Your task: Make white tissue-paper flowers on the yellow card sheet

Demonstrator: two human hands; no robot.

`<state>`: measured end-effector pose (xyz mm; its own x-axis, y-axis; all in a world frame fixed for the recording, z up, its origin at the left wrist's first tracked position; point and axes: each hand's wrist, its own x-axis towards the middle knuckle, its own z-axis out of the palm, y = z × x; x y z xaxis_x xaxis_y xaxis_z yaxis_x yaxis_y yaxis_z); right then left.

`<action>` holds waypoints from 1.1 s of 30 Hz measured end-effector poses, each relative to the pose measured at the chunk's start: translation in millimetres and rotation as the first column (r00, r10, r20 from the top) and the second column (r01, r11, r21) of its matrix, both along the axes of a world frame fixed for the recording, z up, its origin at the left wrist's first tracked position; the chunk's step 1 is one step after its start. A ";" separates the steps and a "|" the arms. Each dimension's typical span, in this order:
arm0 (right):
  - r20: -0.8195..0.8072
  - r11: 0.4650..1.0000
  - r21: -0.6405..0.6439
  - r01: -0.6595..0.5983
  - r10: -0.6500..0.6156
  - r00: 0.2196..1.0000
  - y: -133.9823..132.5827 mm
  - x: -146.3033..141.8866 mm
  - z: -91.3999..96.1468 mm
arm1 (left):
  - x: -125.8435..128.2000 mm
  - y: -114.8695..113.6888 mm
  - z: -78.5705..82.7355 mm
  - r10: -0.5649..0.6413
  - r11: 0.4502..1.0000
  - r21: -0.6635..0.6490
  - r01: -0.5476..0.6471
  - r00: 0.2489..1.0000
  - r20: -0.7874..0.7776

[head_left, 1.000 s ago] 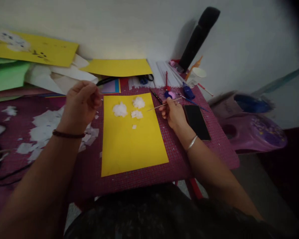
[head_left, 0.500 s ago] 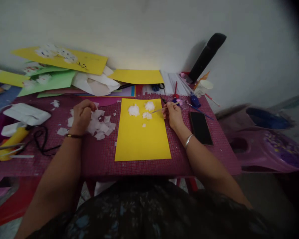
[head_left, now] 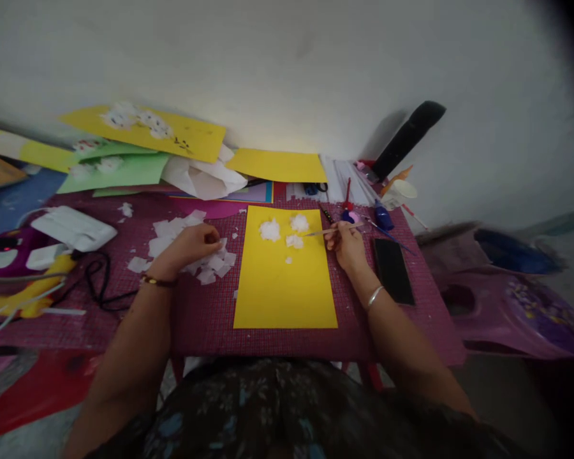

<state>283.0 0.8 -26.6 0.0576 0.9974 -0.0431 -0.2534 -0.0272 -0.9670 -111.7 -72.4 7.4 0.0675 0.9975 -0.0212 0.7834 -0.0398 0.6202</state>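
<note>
A sheet of yellow card (head_left: 285,293) lies on the table before me. Near its top are two fluffy white paper clusters (head_left: 270,229), a smaller white cluster (head_left: 294,241) below them, and one small loose bit of white paper (head_left: 288,260). My right hand (head_left: 348,245) is closed around a thin pale stick (head_left: 321,231), whose tip points left at the smaller cluster. My left hand (head_left: 191,247) hovers over or rests on a pile of small white paper squares (head_left: 217,262), fingertips pinched together. What they hold, if anything, cannot be made out.
A black phone (head_left: 394,271) and a blue bottle (head_left: 383,215) lie right of the card. Behind are yellow card (head_left: 277,164) and green card (head_left: 119,173). A white device (head_left: 74,228), a yellow tool (head_left: 48,287) and a black cable (head_left: 100,280) are left.
The camera view has shifted, so everything sits lower and further right. My left hand has moved right across the paper pile and turned, its fingertips now toward the card. My right hand keeps its hold.
</note>
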 end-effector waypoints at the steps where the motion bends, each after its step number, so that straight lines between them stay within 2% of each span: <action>1: 0.009 1.000 -0.002 0.004 -0.004 1.000 -0.4 1.0 -0.5 | 0.7 0.3 -1.5 -0.003 1.000 0.009 0.003 1.000 -0.030; 5: -0.018 0.999 -0.021 0.028 -0.028 0.999 -2.2 4.5 0.4 | 2.4 0.3 -6.0 0.068 0.994 0.086 -0.063 0.996 -0.056; 10: -0.055 0.998 -0.056 0.030 -0.033 0.998 -5.7 7.9 2.6 | -6.9 -6.4 -1.9 0.283 0.943 0.164 -0.290 0.957 0.069; 12: -0.058 0.998 -0.059 0.035 -0.039 0.998 -6.9 9.9 1.5 | -8.8 -9.0 -0.2 0.331 0.925 0.163 -0.344 0.938 0.099; 14: -0.064 0.997 -0.071 0.040 -0.045 0.997 -7.4 11.8 -0.2 | -5.6 -10.2 -0.2 0.325 0.933 0.110 -0.343 0.933 0.155; 16: -0.070 0.996 -0.081 0.041 -0.047 0.996 -6.9 12.9 -1.5 | 3.2 -10.0 -1.0 0.310 0.943 0.012 -0.333 0.888 0.339; 19: -0.058 0.996 -0.075 0.042 -0.046 0.997 -5.7 12.0 -1.1 | 22.9 -9.5 -0.2 0.290 0.951 -0.109 -0.289 0.717 0.633; 21: -0.036 0.997 -0.063 0.032 -0.034 0.999 -6.9 10.0 1.9 | 34.9 -10.5 2.7 0.274 0.957 -0.133 -0.258 0.653 0.706; 23: -0.020 0.999 -0.047 0.003 -0.004 1.000 -11.3 7.5 8.2 | 41.4 -12.9 7.4 0.257 0.963 -0.133 -0.234 0.653 0.713; 24: -0.019 0.999 -0.037 -0.018 0.017 1.000 -14.6 6.4 12.4 | 41.7 -14.2 10.0 0.243 0.967 -0.117 -0.226 0.685 0.687; 26: -0.022 0.998 -0.001 -0.063 0.063 0.998 -22.5 4.5 21.9 | 36.8 -16.3 15.2 0.184 0.980 -0.032 -0.196 0.837 0.516; 27: -0.023 0.996 0.026 -0.083 0.083 0.996 -26.6 3.8 26.5 | 32.5 -16.8 17.6 0.146 0.985 0.032 -0.168 0.925 0.351; 28: -0.024 0.994 0.054 -0.098 0.100 0.995 -30.3 3.3 30.7 | 27.7 -16.8 19.5 0.117 0.987 0.095 -0.132 0.983 0.145; 29: -0.024 0.991 0.079 -0.108 0.111 0.994 -33.3 2.8 34.4 | 23.1 -15.9 20.8 0.099 0.986 0.140 -0.089 0.993 -0.066; 30: -0.026 0.989 0.099 -0.113 0.116 0.993 -35.7 2.4 37.4 | 19.2 -14.1 21.3 0.089 0.985 0.162 -0.051 0.967 -0.238; 31: -0.027 0.987 0.112 -0.113 0.116 0.993 -37.2 1.9 39.9 | 16.5 -11.0 21.1 0.079 0.986 0.164 -0.022 0.933 -0.351; 33: -0.028 0.988 0.120 -0.101 0.106 0.994 -38.7 1.0 43.7 | 15.1 -0.7 18.7 0.037 0.991 0.134 0.022 0.904 -0.425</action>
